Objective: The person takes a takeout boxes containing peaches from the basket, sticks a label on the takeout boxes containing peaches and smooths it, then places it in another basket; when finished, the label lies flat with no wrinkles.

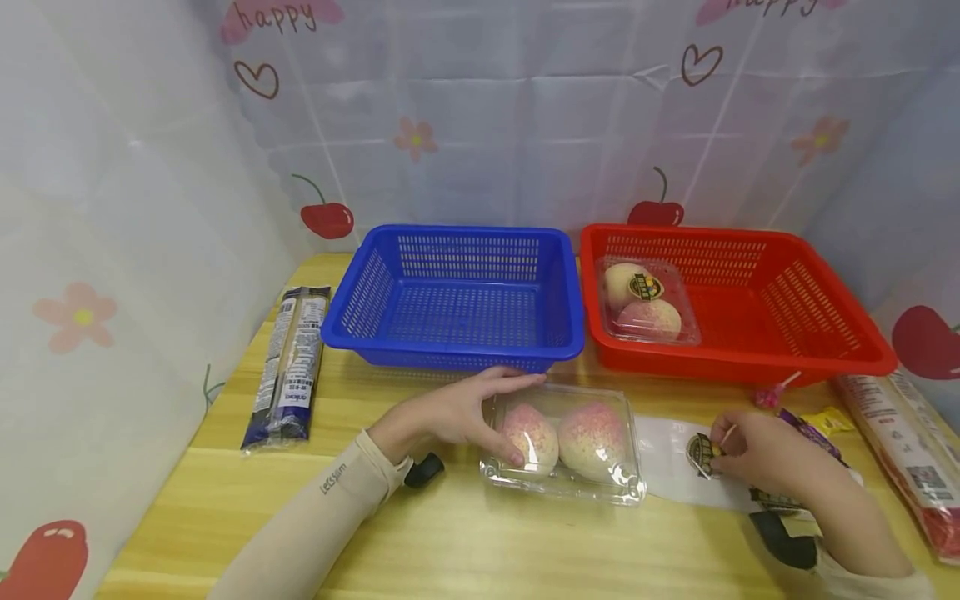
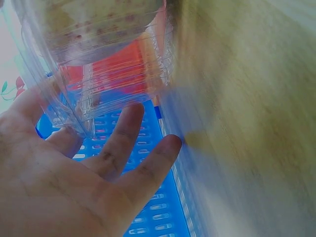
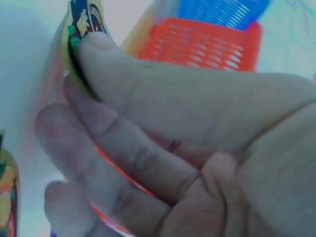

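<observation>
A clear plastic clamshell box [image 1: 626, 483] with two pink-and-cream peach-shaped pieces lies on the table in the head view. My left hand [image 1: 461, 412] holds its left side, the thumb on the near part and a finger along the back. In the left wrist view the box's corner [image 2: 81, 111] sits between thumb and fingers. To the right, my right hand [image 1: 783, 454] pinches a dark oval sticker [image 1: 701, 454] between thumb and forefinger, over a white backing strip [image 1: 660, 454]. The sticker [image 3: 81, 22] looks bent up in the right wrist view.
Behind stand a blue basket [image 1: 457, 354] and a red basket [image 1: 750, 358]; the red one holds another box [image 1: 648, 304] bearing a sticker. Noodle packs [image 1: 285, 367] lie left. A lollipop [image 1: 768, 396], yellow candy [image 1: 828, 419] and long package [image 1: 911, 454] lie right.
</observation>
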Motion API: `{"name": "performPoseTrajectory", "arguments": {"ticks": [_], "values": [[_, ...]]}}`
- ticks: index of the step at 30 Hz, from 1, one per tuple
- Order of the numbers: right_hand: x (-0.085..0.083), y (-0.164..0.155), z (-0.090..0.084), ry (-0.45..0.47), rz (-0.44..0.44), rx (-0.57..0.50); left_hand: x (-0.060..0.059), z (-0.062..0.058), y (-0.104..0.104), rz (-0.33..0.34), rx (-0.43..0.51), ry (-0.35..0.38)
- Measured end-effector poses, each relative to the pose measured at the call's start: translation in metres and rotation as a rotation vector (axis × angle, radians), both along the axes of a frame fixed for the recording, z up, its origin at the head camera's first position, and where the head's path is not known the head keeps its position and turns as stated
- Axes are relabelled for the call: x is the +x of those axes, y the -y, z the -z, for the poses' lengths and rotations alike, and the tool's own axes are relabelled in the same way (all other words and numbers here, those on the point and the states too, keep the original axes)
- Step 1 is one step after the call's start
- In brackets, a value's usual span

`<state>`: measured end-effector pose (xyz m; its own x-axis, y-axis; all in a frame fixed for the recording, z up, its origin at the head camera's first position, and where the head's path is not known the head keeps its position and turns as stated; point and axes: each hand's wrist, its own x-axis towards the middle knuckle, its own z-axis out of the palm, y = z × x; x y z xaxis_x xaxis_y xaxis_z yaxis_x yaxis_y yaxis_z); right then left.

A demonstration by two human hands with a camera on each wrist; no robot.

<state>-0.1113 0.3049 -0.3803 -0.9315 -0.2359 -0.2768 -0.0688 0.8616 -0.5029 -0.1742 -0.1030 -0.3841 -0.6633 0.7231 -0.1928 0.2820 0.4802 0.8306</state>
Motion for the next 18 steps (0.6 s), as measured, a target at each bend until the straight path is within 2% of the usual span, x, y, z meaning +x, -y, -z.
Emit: {"name": "performPoseTrajectory", "arguments": {"ticks": [4, 8, 13, 18], "values": [[0.004, 0.002, -0.015, -0.021, -0.038, -0.075, 0.000, 0.000, 0.000, -0.005, 0.013, -0.001], [0.003, 0.017, -0.042, -0.028, -0.070, -0.143, -0.001, 0.001, 0.000, -0.007, 0.019, 0.006], [-0.005, 0.057, -0.074, -0.086, -0.163, -0.219, -0.001, 0.002, 0.001, -0.013, 0.021, 0.016], [-0.016, 0.105, -0.083, -0.110, -0.210, -0.270, -0.001, 0.002, 0.000, -0.020, 0.014, 0.025]]}}
